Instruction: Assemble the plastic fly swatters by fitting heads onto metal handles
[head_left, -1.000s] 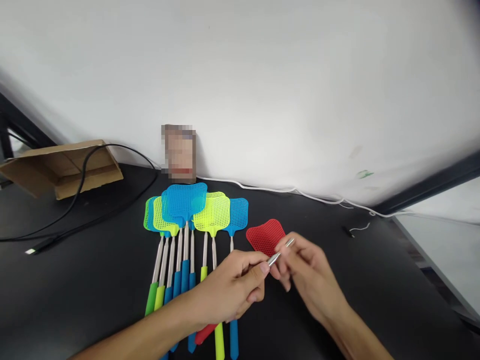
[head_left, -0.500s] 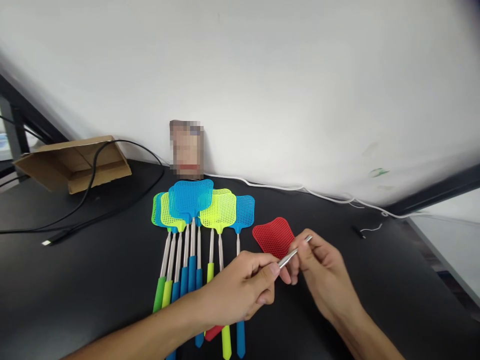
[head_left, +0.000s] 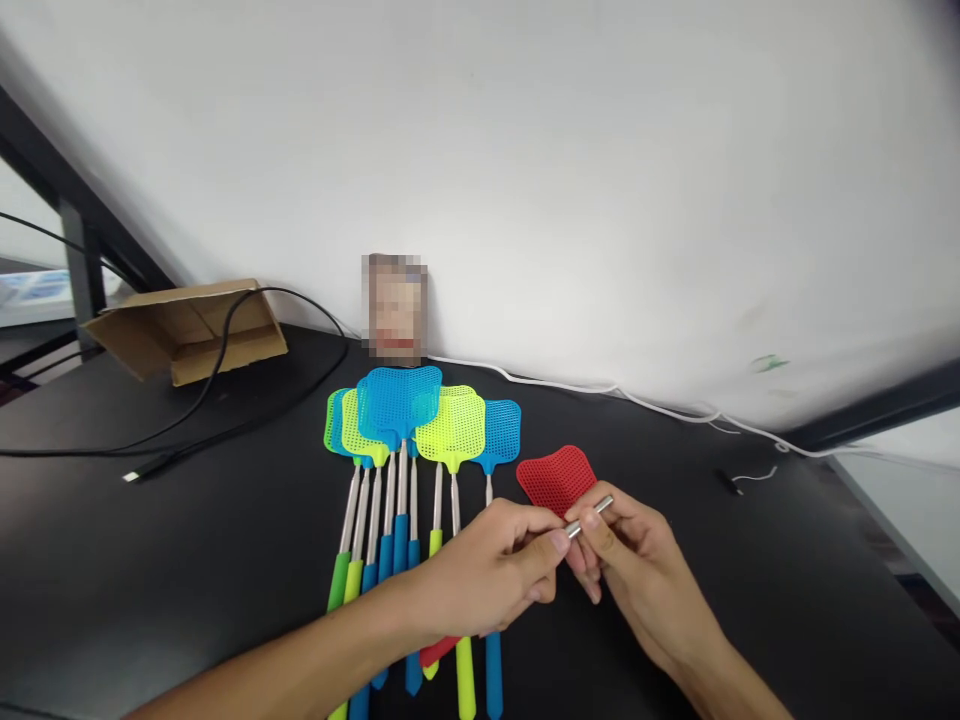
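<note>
My left hand is closed around a fly swatter handle, its thumb and index finger pinching the silver metal rod. The red grip shows below that hand, roughly in line with the rod. My right hand pinches the same rod near its upper right end, the tip poking out past the fingers. Just beyond the right fingers is a red perforated swatter head, its lower part hidden by the hand. Left of it lie several whole fly swatters with blue, yellow and green heads, partly covered by my left arm.
An open cardboard box lies on the black table at the back left, with a black cable beside it. A pixelated upright item leans on the wall. A white cable follows the wall's foot.
The view has shifted, so the table items appear farther right. My right hand sits lower against the rod, and the rod's exposed stretch between my hands looks shorter.
</note>
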